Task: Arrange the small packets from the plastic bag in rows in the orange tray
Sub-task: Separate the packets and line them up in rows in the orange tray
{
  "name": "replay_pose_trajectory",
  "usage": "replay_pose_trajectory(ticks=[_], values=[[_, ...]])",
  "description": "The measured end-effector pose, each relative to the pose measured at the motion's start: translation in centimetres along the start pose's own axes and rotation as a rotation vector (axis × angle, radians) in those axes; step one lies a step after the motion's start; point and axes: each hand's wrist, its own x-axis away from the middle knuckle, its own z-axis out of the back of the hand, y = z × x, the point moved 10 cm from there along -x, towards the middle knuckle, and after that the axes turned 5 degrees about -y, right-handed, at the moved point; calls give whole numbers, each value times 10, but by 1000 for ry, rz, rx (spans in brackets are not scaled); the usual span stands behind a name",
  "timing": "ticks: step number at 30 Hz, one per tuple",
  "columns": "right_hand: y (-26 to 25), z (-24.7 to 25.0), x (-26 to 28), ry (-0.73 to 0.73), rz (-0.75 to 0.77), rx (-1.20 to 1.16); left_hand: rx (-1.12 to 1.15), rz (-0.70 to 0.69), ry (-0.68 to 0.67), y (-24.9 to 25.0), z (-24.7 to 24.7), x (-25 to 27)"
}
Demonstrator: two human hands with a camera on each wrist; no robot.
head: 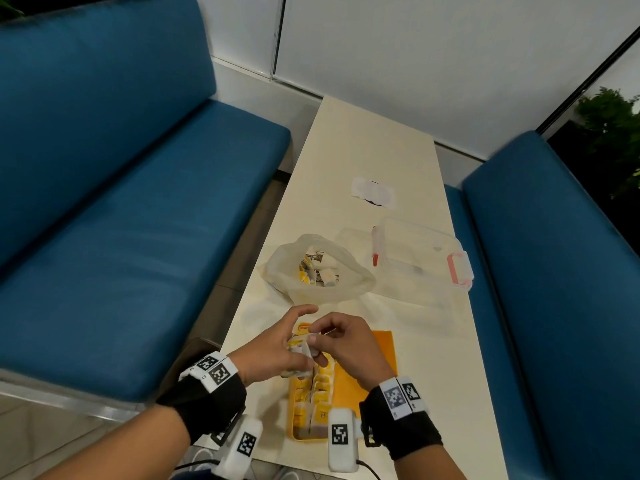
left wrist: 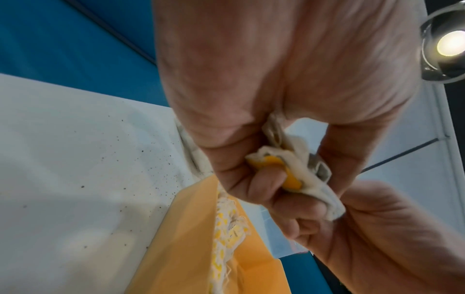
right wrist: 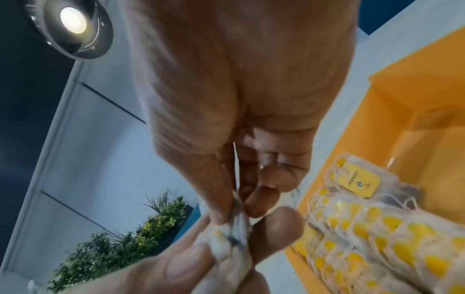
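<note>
Both hands meet just above the orange tray (head: 379, 355), which lies at the near end of the table. My left hand (head: 300, 345) grips a small bunch of white packets with yellow tags (left wrist: 299, 159), fingers curled round it. My right hand (head: 318, 337) pinches the edge of one packet (right wrist: 237, 215) in that bunch between thumb and finger. A row of packets (right wrist: 372, 236) stands along the tray's left side (head: 317, 389); the tray's right half is bare. Just beyond the hands, the open plastic bag (head: 349, 271) holds more packets (head: 317, 271).
A clear plastic box (head: 420, 258) with pink latches stands right of the bag. A white slip (head: 373, 192) lies further up the narrow table. Blue benches flank the table on the left (head: 138, 237) and right (head: 554, 271).
</note>
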Motion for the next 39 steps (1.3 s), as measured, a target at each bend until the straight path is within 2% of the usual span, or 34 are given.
replay_pose_trajectory(ticks=[8, 12, 19, 21, 23, 29, 34, 39], values=[[17, 21, 0, 94, -36, -37, 151, 66, 21, -15, 11, -1], [29, 30, 2, 126, -59, -175, 238, 46, 52, -19, 16, -3], [53, 25, 6, 166, -123, -500, 71, 8, 295, -10, 30, -7], [51, 22, 7, 161, -111, -471, -46, -18, 370, -5, 34, -10], [45, 22, 9, 164, -96, -344, -147, -26, 414, -2, 37, -12], [23, 36, 13, 196, 54, 1, -482, -57, 387, 16, 31, -16], [16, 38, 15, 168, 74, 3, -552, -79, 384, 23, 25, -17], [15, 39, 14, 190, 89, -49, -476, -65, 321, 16, 19, -17]])
